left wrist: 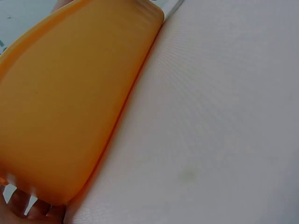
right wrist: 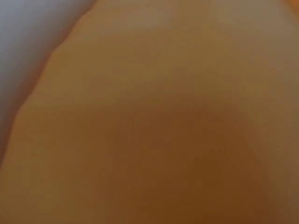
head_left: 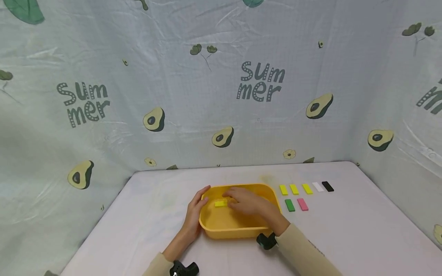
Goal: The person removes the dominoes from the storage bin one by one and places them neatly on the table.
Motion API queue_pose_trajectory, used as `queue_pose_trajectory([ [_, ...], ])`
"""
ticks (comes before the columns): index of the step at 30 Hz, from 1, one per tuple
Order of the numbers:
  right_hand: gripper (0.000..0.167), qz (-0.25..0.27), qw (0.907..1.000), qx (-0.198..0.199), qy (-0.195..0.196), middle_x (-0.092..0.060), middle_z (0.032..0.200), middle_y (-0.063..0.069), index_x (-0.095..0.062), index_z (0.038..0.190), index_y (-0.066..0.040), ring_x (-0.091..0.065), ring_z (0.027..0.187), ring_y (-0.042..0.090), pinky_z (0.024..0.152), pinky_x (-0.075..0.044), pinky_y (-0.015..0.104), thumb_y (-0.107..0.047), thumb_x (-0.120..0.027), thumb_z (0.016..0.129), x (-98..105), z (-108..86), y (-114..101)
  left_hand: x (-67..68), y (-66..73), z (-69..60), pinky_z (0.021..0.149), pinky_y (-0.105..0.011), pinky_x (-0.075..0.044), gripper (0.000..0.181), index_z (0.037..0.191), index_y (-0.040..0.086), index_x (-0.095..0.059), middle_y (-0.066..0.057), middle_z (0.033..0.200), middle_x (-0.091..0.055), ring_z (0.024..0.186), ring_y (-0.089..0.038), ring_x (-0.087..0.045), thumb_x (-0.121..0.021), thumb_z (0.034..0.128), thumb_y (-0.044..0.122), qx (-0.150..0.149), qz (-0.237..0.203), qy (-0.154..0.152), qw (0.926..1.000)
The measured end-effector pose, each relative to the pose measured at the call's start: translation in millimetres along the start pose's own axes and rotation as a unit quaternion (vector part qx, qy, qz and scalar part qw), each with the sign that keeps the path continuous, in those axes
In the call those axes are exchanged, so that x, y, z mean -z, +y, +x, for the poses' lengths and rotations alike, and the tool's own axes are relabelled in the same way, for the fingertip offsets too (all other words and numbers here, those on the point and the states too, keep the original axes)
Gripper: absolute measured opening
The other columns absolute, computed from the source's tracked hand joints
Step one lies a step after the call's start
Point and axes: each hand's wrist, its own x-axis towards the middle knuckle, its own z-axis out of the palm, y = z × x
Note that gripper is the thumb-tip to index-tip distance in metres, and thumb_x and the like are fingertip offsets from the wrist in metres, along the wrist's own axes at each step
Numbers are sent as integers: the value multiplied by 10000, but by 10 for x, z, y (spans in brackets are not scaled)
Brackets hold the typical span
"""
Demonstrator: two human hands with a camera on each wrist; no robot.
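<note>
A yellow plastic basin (head_left: 238, 233) sits on the white table. At its left side, my left hand (head_left: 194, 214) grips the wall, thumb over the rim and fingers outside. The left wrist view has the basin's outer wall (left wrist: 70, 102) and a few fingers (left wrist: 39, 210) at its lower end. My right hand (head_left: 250, 203) reaches into the basin over its right side, fingers bent downward. Close to its thumb and fingertips lies a small flat bright-yellow block (head_left: 220, 204); whether they pinch it cannot be made out. Only the blurred basin wall (right wrist: 154, 116) fills the right wrist view.
Right of the basin, small flat blocks lie in two rows: several yellow ones (head_left: 294, 189), a white one (head_left: 318, 186) and a black one (head_left: 327, 186) behind, a green one (head_left: 289, 205) and a pink one (head_left: 302, 204) in front. A printed sheet (head_left: 193, 92) hangs behind the table.
</note>
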Motion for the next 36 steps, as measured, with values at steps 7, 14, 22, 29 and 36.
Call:
queue_pose_trajectory([
  [7, 330, -303, 9995, -76, 53, -674, 1345, 54, -685, 1326, -95, -622, 1218, 222, 1139, -492, 443, -172, -584, 1021, -76, -1, 18, -27, 10, 26, 1306, -531, -177, 495, 1558, 65, -439, -105, 1664, -373, 1584, -323, -254, -437, 1074, 170, -51, 12, -17, 10000],
  [14, 313, -591, 9981, 129, 85, -667, 1311, 44, -716, 1286, -102, -621, 1170, 211, 1117, -505, 434, -146, -605, 996, -74, -9, 14, -40, 35, 58, 1310, -527, -170, 493, 1554, 52, -442, -99, 1662, -380, 1591, -312, -237, -436, 1072, 153, -75, 10, -7, 10000],
  [22, 285, -519, 9980, 329, -123, -691, 1295, 17, -740, 1243, -134, -633, 1170, 195, 1122, -503, 432, -145, -633, 980, -61, -11, 36, -37, 31, 53, 1292, -513, -230, 504, 1563, 60, -428, -95, 1672, -356, 1578, -306, -266, -446, 1072, 171, 28, -140, -66, 9999],
  [29, 256, -575, 9972, 467, -41, -687, 1281, 13, -764, 1196, -144, -637, 1147, 191, 1099, -523, 417, -102, -673, 960, -69, 5, 30, -18, 17, 44, 1286, -495, -231, 505, 1565, 67, -430, -83, 1677, -349, 1584, -293, -253, -456, 1073, 177, 27, -178, -42, 9998],
  [36, 247, -310, 9993, 105, -181, -690, 1145, -17, -769, 1137, -151, -569, 956, 135, 984, -555, 355, -85, -731, 902, -88, 0, -5, -1, -3, 18, 1294, -505, -215, 500, 1560, 69, -438, -86, 1675, -354, 1589, -299, -238, -459, 1072, 175, 63, -161, 5, 9998],
])
